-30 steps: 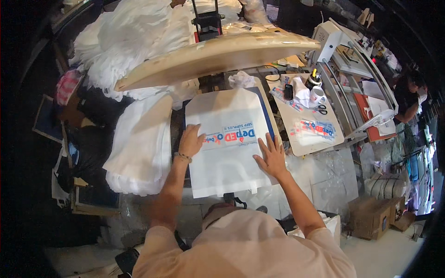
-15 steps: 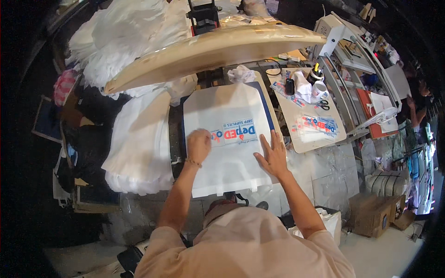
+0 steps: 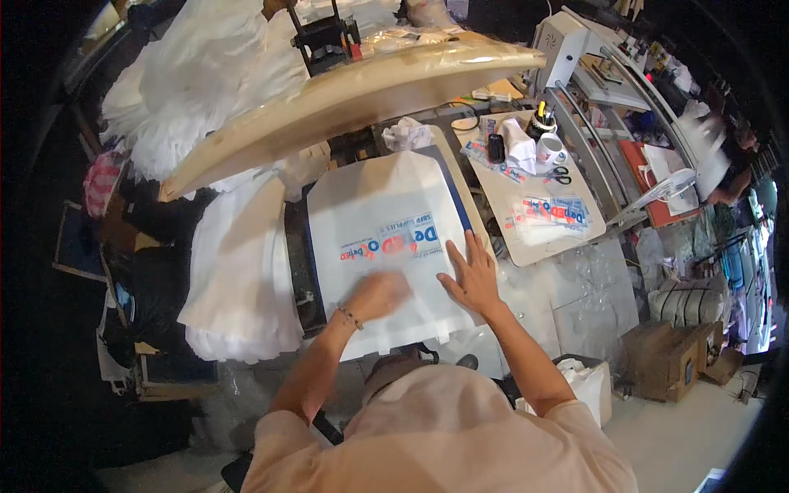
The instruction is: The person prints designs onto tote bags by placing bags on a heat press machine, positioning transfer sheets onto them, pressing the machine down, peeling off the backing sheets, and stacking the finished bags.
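A white fabric bag [image 3: 374,197] with blue and red print across its middle lies flat on a dark blue pad [image 3: 462,214]. My right hand [image 3: 470,279] rests palm down on the bag's right side, fingers spread. My left hand [image 3: 376,292], blurred, is over the bag's lower middle, below the print; its fingers are smeared by motion. A thick stack of white fabric pieces [image 3: 234,271] lies to the left of the bag. A long, tan padded board [image 3: 353,99] hangs above the pad's far edge.
Right, a pale board [image 3: 518,242] holds a mug [image 3: 550,151], pen holder [image 3: 542,127], scissors [image 3: 562,176] and printed film, beside a metal-framed machine [image 3: 560,51]. A co-worker [image 3: 723,191] is at far right. Cardboard boxes [image 3: 657,366] sit lower right; white cloth piles [image 3: 181,82] fill the back left.
My left hand has moved from the bag's left side, by the print, down and toward its middle. My right hand stays spread on the right side. The whole view has shifted slightly.
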A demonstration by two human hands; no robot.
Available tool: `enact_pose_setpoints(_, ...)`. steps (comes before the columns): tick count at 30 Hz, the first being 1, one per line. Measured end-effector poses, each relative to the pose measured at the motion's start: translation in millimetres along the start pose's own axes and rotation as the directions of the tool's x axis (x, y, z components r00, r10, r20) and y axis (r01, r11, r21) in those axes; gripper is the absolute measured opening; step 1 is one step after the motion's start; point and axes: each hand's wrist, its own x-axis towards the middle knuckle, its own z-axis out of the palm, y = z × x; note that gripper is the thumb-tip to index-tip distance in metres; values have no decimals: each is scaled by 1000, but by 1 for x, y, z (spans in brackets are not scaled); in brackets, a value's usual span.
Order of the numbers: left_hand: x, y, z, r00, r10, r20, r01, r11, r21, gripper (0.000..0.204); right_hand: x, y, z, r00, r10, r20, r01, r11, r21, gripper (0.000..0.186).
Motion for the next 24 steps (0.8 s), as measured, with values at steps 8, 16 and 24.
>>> enact_pose_setpoints(8, 6, 14, 17, 984, -50, -173, 27, 991, -132, 7, -3, -1, -1, 999, -28, -18, 28, 999, -23, 72)
enact_pose_setpoints(16, -3, 71, 19, 944, -239, -228, 161, 936, -313, 8, 27, 68, -16, 991, 130, -8, -83, 674, 734, 38)
enact_pose_setpoints(24, -33, 124, 38, 851, 8, 525, 216, 906, -364, 25, 76, 66, -26, 986, 154, 71, -169, 859, 483, 36)
